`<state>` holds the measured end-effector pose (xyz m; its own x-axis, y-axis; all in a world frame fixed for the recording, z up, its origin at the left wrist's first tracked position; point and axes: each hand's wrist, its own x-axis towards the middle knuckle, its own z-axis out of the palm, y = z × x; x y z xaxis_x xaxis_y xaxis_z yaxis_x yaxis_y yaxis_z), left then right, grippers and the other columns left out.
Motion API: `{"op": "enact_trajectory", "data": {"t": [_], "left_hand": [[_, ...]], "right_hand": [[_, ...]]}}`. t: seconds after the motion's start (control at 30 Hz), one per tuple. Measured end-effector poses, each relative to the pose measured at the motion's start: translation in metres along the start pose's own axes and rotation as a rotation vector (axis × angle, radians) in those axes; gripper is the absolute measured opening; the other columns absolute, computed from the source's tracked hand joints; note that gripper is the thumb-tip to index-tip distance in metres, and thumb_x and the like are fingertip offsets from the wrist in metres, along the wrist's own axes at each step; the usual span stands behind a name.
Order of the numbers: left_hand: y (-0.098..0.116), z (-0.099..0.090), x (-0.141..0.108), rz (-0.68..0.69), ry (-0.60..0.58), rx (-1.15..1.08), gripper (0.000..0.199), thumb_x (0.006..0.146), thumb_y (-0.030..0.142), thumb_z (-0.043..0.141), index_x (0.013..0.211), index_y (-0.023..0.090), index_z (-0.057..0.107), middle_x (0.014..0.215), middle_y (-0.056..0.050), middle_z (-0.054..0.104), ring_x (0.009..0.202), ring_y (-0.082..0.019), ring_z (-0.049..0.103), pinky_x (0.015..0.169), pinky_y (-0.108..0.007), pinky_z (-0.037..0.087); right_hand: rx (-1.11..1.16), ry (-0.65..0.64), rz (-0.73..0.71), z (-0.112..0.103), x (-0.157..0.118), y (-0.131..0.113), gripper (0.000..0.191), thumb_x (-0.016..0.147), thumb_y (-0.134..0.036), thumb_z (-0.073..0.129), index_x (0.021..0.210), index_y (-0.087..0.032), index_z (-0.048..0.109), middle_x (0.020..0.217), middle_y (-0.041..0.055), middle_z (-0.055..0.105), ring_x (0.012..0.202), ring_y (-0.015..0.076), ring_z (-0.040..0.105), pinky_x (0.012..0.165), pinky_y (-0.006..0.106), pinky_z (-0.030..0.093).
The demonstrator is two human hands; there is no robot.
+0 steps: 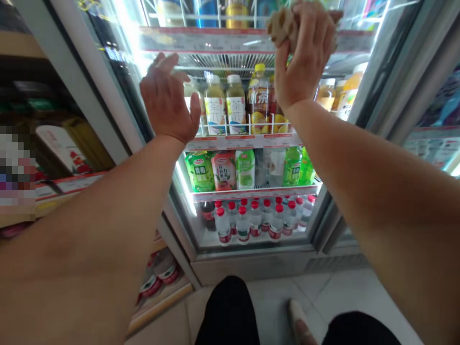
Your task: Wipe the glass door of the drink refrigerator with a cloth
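My right hand [305, 60] is wrapped round a crumpled tan cloth [282, 26], held up at the level of the upper shelf edge of a lit drinks fridge [251, 266]. My left hand [167, 98] is raised on the left side, fingers apart with nothing in them, before the second row of drinks. Whether it touches the fridge front, I cannot tell. Between the hands stand white-capped tea bottles [215, 115] and a yellow-capped iced tea bottle [258, 100]. My right hand and forearm hide some bottles behind them.
Lower down are green and pink drink cartons [224, 172], then red-capped water bottles [242, 225]. A shelf with large oil bottles [68, 143] is at left. My dark-clothed knee [230, 316] shows above the tiled floor [276, 306]. Another fridge door stands at right.
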<state>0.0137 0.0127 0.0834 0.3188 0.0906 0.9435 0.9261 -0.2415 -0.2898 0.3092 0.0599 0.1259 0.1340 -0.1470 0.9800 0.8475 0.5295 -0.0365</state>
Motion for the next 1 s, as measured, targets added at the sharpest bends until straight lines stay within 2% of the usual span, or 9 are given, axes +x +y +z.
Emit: {"op": "enact_trajectory", "data": {"t": [0.2,0.27,0.4,0.5,0.63,0.73,0.83,0.9,1.0], "left_hand": [[0.002,0.000,0.000,-0.024,0.009,-0.036,0.035,0.098,0.050,0.051,0.124,0.027,0.052,0.160,-0.010,0.042,0.155,-0.032,0.028,0.119,-0.060,0.023],[0.003,-0.001,0.000,-0.015,0.020,-0.019,0.033,0.098,0.047,0.049,0.124,0.027,0.052,0.160,-0.010,0.043,0.155,-0.030,0.028,0.120,-0.059,0.023],[0.005,-0.002,0.000,-0.039,0.007,-0.029,0.035,0.098,0.051,0.049,0.123,0.027,0.053,0.160,-0.009,0.042,0.155,-0.031,0.027,0.121,-0.060,0.022],[0.005,-0.002,0.000,-0.054,-0.006,-0.076,0.041,0.099,0.059,0.048,0.123,0.027,0.053,0.162,-0.009,0.040,0.156,-0.033,0.025,0.122,-0.061,0.019],[0.004,-0.001,-0.001,-0.023,-0.014,-0.016,0.041,0.103,0.057,0.039,0.127,0.026,0.050,0.162,-0.011,0.039,0.156,-0.032,0.025,0.120,-0.062,0.020],[0.003,-0.001,-0.001,-0.017,-0.015,-0.005,0.041,0.103,0.057,0.038,0.128,0.027,0.050,0.162,-0.009,0.039,0.155,-0.032,0.025,0.120,-0.063,0.020],[0.003,-0.001,0.000,-0.008,-0.006,-0.026,0.042,0.102,0.060,0.040,0.127,0.027,0.051,0.162,-0.009,0.039,0.155,-0.033,0.026,0.120,-0.063,0.020],[0.003,-0.001,0.000,-0.012,0.001,-0.053,0.043,0.101,0.063,0.042,0.125,0.027,0.051,0.161,-0.009,0.040,0.155,-0.033,0.026,0.121,-0.064,0.021],[0.001,-0.001,0.001,-0.017,0.008,-0.098,0.048,0.100,0.066,0.042,0.127,0.028,0.050,0.161,-0.007,0.039,0.156,-0.032,0.025,0.123,-0.063,0.020]], "right_hand": [[0.012,-0.256,-0.435,-0.017,-0.008,-0.009,0.049,0.093,-0.035,0.053,0.142,-0.029,0.052,0.151,0.0070,0.056,0.140,0.0275,0.048,0.122,0.048,0.036],[0.004,-0.224,-0.387,-0.016,-0.008,-0.009,0.048,0.092,-0.036,0.054,0.140,-0.031,0.054,0.149,0.0050,0.058,0.138,0.0287,0.050,0.121,0.050,0.037],[0.006,-0.034,-0.057,-0.004,-0.006,-0.004,0.042,0.091,-0.026,0.052,0.132,-0.016,0.059,0.142,0.0160,0.060,0.136,0.0335,0.050,0.119,0.057,0.034],[0.036,-0.018,-0.007,-0.002,-0.007,-0.003,0.041,0.094,-0.023,0.052,0.134,-0.017,0.057,0.145,0.0187,0.057,0.139,0.0332,0.047,0.122,0.055,0.030],[0.023,-0.157,-0.296,-0.012,-0.011,-0.008,0.045,0.097,-0.037,0.054,0.136,-0.016,0.058,0.146,0.0169,0.058,0.136,0.0345,0.050,0.117,0.054,0.038],[-0.012,-0.232,-0.480,-0.020,-0.014,-0.011,0.047,0.101,-0.051,0.044,0.139,-0.027,0.057,0.148,0.0092,0.059,0.135,0.0305,0.053,0.114,0.048,0.043],[0.001,-0.191,-0.402,-0.018,-0.015,-0.010,0.043,0.101,-0.047,0.047,0.137,-0.027,0.059,0.146,0.0056,0.061,0.133,0.0279,0.054,0.116,0.046,0.042],[0.004,-0.120,-0.272,-0.012,-0.015,-0.006,0.041,0.098,-0.038,0.051,0.134,-0.022,0.061,0.144,0.0069,0.063,0.132,0.0294,0.055,0.116,0.050,0.041],[0.008,0.024,-0.074,-0.001,-0.013,0.003,0.038,0.097,-0.031,0.051,0.133,-0.027,0.061,0.142,0.0073,0.064,0.133,0.0276,0.055,0.118,0.048,0.039]]}}
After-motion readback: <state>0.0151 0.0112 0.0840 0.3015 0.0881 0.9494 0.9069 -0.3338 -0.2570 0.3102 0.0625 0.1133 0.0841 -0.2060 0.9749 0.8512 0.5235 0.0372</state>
